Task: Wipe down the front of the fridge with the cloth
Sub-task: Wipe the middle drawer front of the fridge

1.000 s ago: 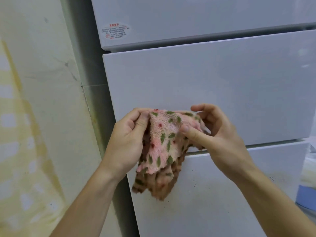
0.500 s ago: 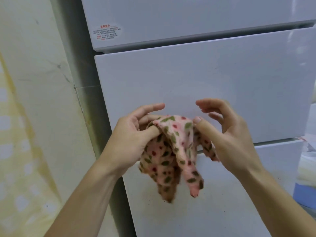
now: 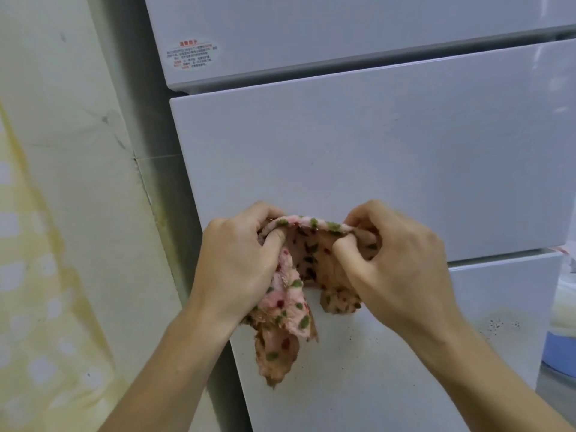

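Note:
The white fridge (image 3: 374,157) fills the view, with three stacked door panels; the bottom panel carries dark specks. In front of the seam between the middle and bottom panels I hold a pink cloth (image 3: 308,251) dotted green and red. My left hand (image 3: 237,263) grips its left part with curled fingers and thumb. My right hand (image 3: 396,263) pinches its right top edge. The cloth is stretched between both hands, and loose ends hang down below them. Whether the cloth touches the fridge I cannot tell.
A pale tiled wall (image 3: 62,182) with yellowish stains stands to the left of the fridge. A red-printed sticker (image 3: 191,56) sits on the top panel. At the lower right edge is a blue container (image 3: 561,353) with pale things above it.
Both hands have closed tighter on the cloth and pulled its top edge straight between them. The right fingers, spread earlier, now curl round the cloth.

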Demonstrator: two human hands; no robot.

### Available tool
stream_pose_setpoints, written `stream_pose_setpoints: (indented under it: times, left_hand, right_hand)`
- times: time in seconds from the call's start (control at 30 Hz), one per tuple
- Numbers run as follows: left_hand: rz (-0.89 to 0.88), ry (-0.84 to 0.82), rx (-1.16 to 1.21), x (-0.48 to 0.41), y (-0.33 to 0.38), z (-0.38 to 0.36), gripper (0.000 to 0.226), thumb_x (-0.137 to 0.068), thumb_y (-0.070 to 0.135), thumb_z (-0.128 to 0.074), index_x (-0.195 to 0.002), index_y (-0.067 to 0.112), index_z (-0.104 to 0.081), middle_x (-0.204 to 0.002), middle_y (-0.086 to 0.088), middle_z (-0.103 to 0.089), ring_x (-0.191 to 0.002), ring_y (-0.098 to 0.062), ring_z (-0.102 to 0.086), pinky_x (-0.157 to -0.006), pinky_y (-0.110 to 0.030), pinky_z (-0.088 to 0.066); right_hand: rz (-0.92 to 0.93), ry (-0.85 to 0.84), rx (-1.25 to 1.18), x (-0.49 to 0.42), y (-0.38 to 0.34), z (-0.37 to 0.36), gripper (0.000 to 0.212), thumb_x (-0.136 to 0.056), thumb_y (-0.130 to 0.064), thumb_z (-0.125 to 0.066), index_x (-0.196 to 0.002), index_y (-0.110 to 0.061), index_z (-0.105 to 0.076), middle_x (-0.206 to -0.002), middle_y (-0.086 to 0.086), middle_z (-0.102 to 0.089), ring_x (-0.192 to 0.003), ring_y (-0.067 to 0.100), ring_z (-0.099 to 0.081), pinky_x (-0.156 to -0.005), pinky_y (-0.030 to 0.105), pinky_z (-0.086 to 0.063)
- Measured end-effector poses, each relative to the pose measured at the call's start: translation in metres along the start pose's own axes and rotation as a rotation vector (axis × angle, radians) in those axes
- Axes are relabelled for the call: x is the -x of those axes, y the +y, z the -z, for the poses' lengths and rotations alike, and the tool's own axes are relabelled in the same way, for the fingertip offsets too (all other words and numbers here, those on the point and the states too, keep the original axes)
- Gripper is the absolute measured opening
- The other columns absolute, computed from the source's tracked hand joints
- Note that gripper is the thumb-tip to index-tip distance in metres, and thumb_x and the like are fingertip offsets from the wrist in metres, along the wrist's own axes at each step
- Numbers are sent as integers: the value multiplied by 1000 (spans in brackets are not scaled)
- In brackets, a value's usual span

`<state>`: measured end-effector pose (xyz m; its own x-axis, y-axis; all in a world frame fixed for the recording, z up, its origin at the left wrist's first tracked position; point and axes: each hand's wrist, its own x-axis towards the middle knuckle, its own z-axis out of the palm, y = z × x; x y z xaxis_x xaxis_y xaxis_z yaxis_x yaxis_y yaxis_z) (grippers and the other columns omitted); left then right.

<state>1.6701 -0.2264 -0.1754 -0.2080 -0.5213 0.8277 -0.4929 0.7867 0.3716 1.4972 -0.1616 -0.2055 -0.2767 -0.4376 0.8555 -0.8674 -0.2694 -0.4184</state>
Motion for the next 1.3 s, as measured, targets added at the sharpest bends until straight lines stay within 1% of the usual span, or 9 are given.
stream_pose_setpoints:
  times: [0.17, 0.27, 0.33, 0.47, 0.63, 0.8, 0.97, 1.17, 1.3]
  left_hand:
    - [100, -48, 22, -2, 5, -4, 15, -98, 14, -64, -87, 21, -69, -57, 0, -65, -57, -19, -60, -57, -25, -48]
    - [242, -129, 189, -6, 3, 0, 23, -104, 21, -60, -86, 20, -74, -71, -4, -74, -72, -29, -70, -72, -46, -58]
    - [311, -194, 284, -7, 4, 7, 24, -105, 26, -62, -89, 22, -80, -82, 0, -79, -83, -25, -77, -83, -49, -62]
    - [386, -308, 492, -12, 6, 17, 20, -101, 19, -64, -96, 26, -83, -94, 4, -82, -92, -14, -79, -87, -35, -64]
    - [337, -284, 451, -14, -3, 22, 16, -96, 27, -68, -94, 25, -84, -91, 0, -82, -89, -25, -78, -83, -41, -63]
    - [465, -430, 651, -15, -2, 24, 26, -104, 9, -56, -103, 10, -82, -94, -8, -81, -81, -19, -77, -64, -18, -57]
    - [589, -414, 814, -15, 0, 21, 39, -109, 11, -42, -106, 6, -80, -109, -12, -80, -106, -23, -76, -101, -40, -55]
    - [608, -332, 728, -17, -3, 19, 37, -110, 23, -47, -102, 11, -80, -106, -8, -81, -105, -20, -76, -102, -42, -53]
    - [584, -287, 708, -16, -3, 19, 28, -108, 23, -50, -109, 16, -77, -105, -3, -81, -103, -16, -77, -97, -37, -53]
  right_hand:
    - [-75, -340, -301, 4, -25, 22, 17, -91, -43, -65, -83, -28, -68, -68, -8, -69, -61, 11, -66, -57, 29, -53]
    - [-71, -327, -369, 9, -23, 21, 40, -101, -53, -55, -80, -23, -71, -69, -5, -68, -61, 15, -66, -60, 39, -54]
    - [-54, -233, -320, 6, -12, 16, 27, -99, -52, -54, -96, -31, -72, -83, -14, -68, -79, 7, -67, -65, 25, -55]
    - [-120, -487, -248, -1, -1, 6, 49, -85, -74, -52, -124, -46, -59, -118, -30, -59, -114, -13, -52, -89, 13, -47]
    - [-333, -614, -678, -9, 2, 7, 22, -89, -45, -73, -88, -23, -73, -78, -14, -69, -66, 1, -62, -62, 23, -47]
    - [-375, -794, -682, -18, 5, 14, 36, -78, -45, -79, -101, -21, -67, -91, -8, -74, -73, 8, -70, -55, 18, -48]
    - [-347, -674, -748, -17, 11, 14, 36, -86, -51, -67, -105, -21, -70, -84, -10, -69, -65, 9, -62, -58, 19, -49]
    - [15, -303, -398, -3, 28, 3, 13, -93, -19, -73, -88, -23, -63, -88, -6, -63, -84, 18, -62, -78, 26, -51]
    - [-90, -339, -196, 9, 21, 1, 52, -99, -56, -45, -64, -20, -60, -63, -9, -64, -60, 14, -57, -57, 25, -46]
